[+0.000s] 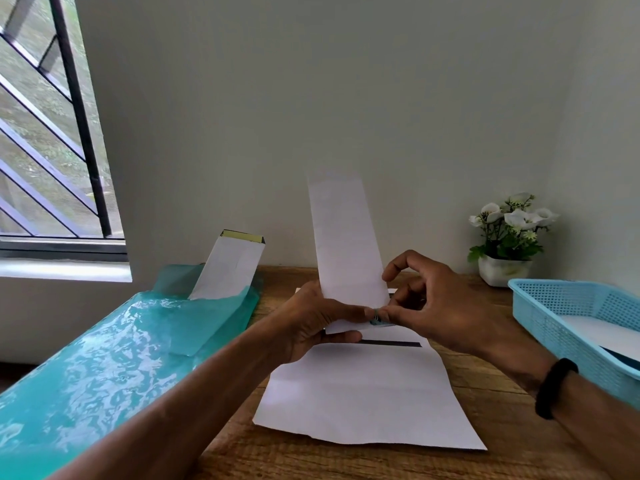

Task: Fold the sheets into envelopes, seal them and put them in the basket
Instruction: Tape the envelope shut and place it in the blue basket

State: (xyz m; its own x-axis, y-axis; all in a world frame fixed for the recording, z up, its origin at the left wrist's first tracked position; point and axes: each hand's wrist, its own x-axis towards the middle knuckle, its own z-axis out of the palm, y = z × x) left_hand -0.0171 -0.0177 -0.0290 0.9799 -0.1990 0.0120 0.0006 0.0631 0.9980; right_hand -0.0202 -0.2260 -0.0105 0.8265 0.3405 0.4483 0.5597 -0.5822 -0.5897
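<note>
1. Hands meet above the middle of the brown wooden table (485,455): the left hand (311,327) pinches the lower end of a long white folded paper envelope (346,237) between thumb and fingers, holding it upright so its top rises in front of the pale wall
2. The right hand (433,303), a black band (554,388) on its wrist, has fingertips closed on a small teal-marked bit at the envelope's bottom corner, touching the left fingers; what that bit is cannot be told
3. A flat white paper sheet (367,396) with a dark strip near its far edge lies on the table under the hands
4. A light blue perforated plastic basket (561,323) sits at the right, white paper inside
5. A shiny teal plastic bag (104,358) lies on the left with another white envelope (228,268) sticking out
6. A white pot of white flowers (509,237) stands by the wall
</note>
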